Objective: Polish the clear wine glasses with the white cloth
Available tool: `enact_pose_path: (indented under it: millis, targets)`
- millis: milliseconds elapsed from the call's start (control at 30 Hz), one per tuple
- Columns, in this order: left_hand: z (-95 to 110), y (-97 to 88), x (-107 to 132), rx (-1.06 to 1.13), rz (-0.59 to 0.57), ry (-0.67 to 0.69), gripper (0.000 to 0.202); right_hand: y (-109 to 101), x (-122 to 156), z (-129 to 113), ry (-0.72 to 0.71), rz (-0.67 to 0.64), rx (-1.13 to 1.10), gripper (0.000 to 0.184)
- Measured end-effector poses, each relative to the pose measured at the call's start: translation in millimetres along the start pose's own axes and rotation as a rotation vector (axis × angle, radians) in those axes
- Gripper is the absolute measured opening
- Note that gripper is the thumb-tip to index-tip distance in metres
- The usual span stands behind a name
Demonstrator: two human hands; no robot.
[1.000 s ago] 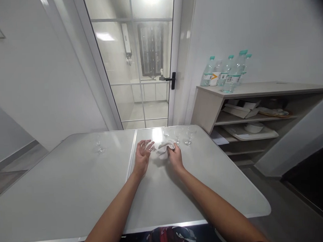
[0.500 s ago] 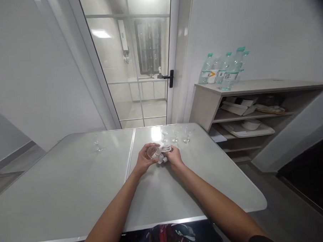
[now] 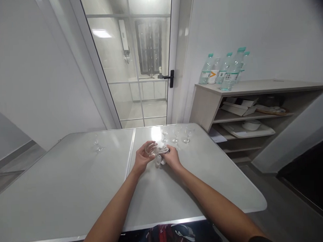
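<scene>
My left hand [image 3: 143, 157] is wrapped round the bowl of a clear stemmed glass [image 3: 151, 149], held tilted above the table. My right hand [image 3: 172, 157] grips a pale grey cloth [image 3: 161, 157], which hangs in folds and touches the glass on its right side. The stem and foot of the held glass are mostly hidden by the cloth and fingers. Behind my right hand stand three stemmed glasses, one a left glass [image 3: 164, 135], then a middle glass [image 3: 175, 135] and a right glass [image 3: 187, 135], all upright.
Another stemmed glass [image 3: 97, 144] stands on the left part of the grey table [image 3: 73, 196]. A metal strip [image 3: 131, 151] crosses the tabletop. To the right, a shelf unit [image 3: 206, 104] carries several plastic bottles [image 3: 230, 73]. A glazed door [image 3: 140, 65] stands behind the table.
Both hands have shifted slightly left with the glass and cloth. The glass has turned a little, and the cloth hangs lower. The standing glasses are unmoved.
</scene>
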State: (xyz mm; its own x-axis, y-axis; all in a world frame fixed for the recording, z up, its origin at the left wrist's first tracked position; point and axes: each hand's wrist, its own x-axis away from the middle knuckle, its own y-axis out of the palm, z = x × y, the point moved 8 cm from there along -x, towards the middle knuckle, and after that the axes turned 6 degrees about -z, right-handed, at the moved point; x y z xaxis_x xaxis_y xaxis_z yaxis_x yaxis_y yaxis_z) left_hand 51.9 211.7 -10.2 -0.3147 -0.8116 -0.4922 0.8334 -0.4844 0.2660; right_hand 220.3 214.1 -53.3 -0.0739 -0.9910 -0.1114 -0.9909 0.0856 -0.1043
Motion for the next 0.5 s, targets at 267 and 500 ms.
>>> enact_pose_path:
  millis: [267,500]
  targets:
    - [0,-22.0,1,-0.088,0.244,0.013,0.067,28,25,-56,-0.398,-0.259,0.734,0.033]
    - [-15,-20.0,3,-0.119,0.229,-0.081,0.066,61,52,-41,-0.274,-0.533,1.113,0.075]
